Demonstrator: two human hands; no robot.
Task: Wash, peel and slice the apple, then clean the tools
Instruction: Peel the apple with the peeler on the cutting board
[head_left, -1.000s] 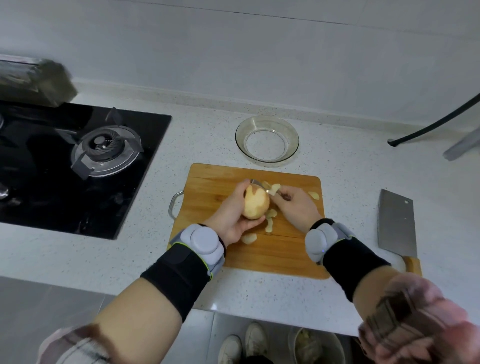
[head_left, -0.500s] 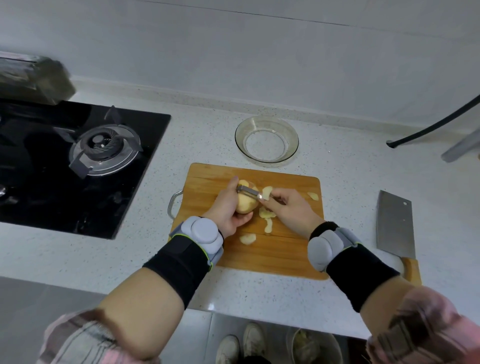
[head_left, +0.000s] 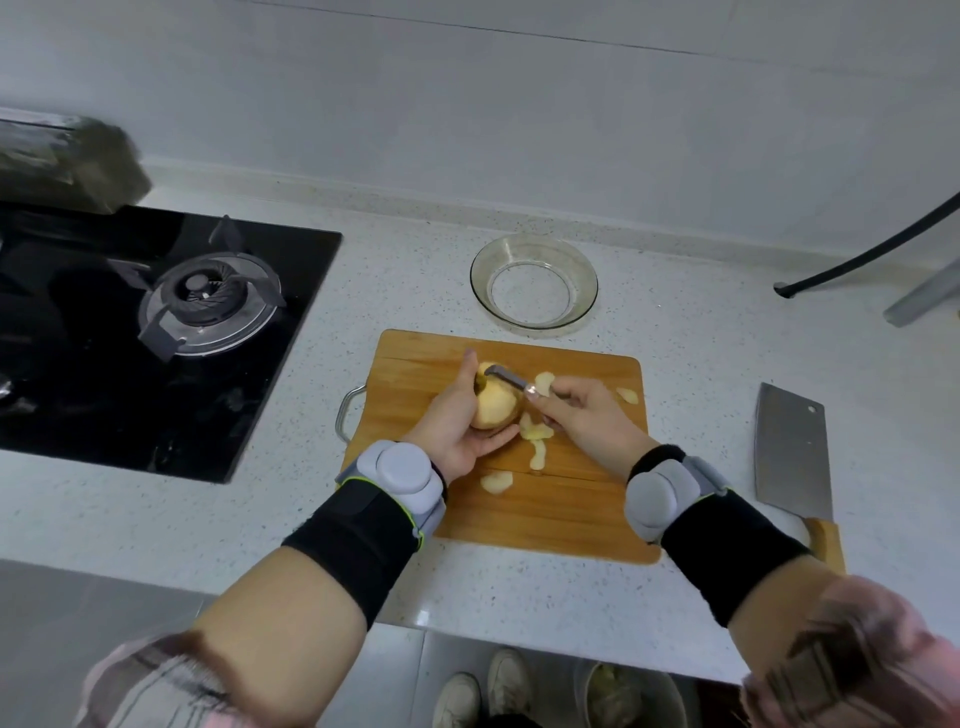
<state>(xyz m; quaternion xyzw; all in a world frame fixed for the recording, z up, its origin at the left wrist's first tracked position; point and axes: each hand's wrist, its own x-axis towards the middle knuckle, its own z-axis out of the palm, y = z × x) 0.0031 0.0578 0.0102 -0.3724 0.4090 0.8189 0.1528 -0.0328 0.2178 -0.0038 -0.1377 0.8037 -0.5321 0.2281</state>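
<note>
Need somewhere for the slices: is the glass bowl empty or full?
Empty: the glass bowl shows only speckled counter through its clear bottom.

A pale, mostly peeled apple (head_left: 496, 402) is held above the wooden cutting board (head_left: 571, 514), the metal peeler (head_left: 511, 381) blade against its top.

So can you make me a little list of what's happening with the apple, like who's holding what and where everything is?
left hand: holds the apple above the cutting board
right hand: holds the peeler, blade on top of the apple
apple: mostly peeled, pale flesh showing
peel strips: lying on the board near the hands
glass bowl: behind the board, nothing in it
cleaver: flat on the counter, right of the board, untouched
gas burner: to the left, no flame seen
</note>
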